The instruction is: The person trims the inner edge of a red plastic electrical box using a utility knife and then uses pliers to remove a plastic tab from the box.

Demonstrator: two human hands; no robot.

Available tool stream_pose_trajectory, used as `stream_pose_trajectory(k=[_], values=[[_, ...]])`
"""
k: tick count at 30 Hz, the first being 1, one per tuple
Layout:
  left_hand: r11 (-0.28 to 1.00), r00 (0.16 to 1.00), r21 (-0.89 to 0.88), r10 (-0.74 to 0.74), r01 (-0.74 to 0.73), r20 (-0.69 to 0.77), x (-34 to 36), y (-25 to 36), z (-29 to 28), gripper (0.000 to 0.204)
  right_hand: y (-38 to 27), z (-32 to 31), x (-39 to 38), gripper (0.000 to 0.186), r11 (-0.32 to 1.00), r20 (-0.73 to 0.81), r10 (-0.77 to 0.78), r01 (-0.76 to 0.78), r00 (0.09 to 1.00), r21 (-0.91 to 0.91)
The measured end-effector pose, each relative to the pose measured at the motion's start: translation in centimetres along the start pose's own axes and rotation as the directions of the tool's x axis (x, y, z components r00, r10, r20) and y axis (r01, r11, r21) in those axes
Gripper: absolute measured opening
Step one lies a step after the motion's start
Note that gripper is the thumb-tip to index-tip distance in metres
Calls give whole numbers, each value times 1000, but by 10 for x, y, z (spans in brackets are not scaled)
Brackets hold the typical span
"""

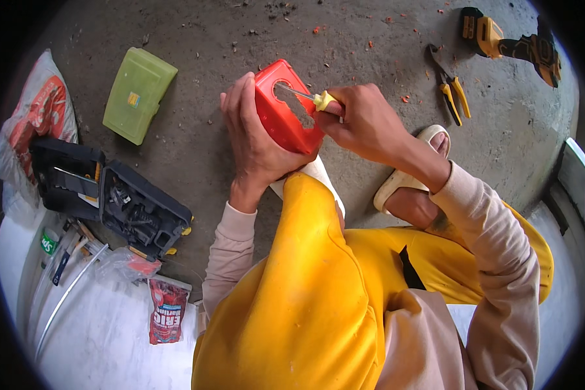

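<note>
My left hand (252, 140) grips a red plastic box (281, 110) from its left side and holds it above my yellow-trousered knee. A ragged opening shows in the box's upper face. In my right hand (364, 123) is a screwdriver with a yellow handle (322, 100); its metal shaft reaches left into that opening. Both forearms wear pale pink sleeves.
A green plastic case (138, 94) lies on the concrete floor at upper left. An open black tool case (110, 195) sits left, with bags and packets around it. Yellow-handled pliers (450, 88) and a yellow-black power drill (510, 42) lie at upper right. My sandalled foot (413, 179) rests nearby.
</note>
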State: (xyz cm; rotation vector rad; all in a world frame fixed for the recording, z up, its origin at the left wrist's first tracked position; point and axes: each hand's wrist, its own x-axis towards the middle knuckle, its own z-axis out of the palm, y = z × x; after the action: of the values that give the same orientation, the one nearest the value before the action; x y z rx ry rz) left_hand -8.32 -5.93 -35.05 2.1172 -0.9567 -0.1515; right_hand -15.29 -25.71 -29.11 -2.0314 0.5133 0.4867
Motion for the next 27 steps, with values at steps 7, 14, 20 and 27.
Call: stream_pose_trajectory(k=[7,14,20,27], values=[[1000,1000,-18,13,-13,8,0,-6,-1,137,15,-4,-1,25,967,41,60,-69,997,244],[995,991,-89,52,-41,122,8,-15,-9,142,33,-27,-27,26,981,86,-191,194,978,-26],[995,988,-89,62,-49,144,11,-17,-15,143,19,-41,-42,24,993,221,-30,54,975,-104],[997,986,-66,58,-48,155,10,-14,-10,142,17,-29,-47,24,919,197,-116,181,974,-351]])
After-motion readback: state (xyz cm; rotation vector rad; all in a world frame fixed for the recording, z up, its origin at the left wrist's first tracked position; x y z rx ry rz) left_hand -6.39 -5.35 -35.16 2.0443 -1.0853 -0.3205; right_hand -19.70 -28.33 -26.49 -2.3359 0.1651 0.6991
